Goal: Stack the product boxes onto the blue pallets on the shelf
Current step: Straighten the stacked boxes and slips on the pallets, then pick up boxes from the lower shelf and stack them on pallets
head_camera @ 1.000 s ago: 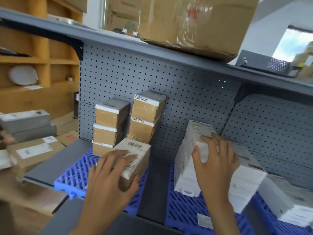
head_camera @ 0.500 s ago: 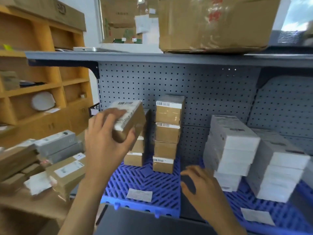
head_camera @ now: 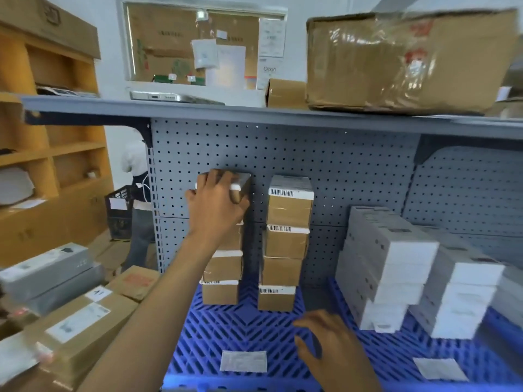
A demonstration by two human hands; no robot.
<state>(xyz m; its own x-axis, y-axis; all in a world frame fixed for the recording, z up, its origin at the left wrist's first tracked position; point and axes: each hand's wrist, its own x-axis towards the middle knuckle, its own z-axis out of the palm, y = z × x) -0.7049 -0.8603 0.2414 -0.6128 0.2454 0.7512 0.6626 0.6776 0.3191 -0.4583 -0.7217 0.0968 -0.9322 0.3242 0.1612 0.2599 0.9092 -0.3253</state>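
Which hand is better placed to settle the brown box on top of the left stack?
Left. The left hand grips the box at the top of the left stack. The right hand is low over the pallet, holding nothing.

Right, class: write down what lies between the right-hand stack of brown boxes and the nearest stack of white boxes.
No box stands there. The head view shows only a bare strip of grey shelf between the brown stack and the white stack.
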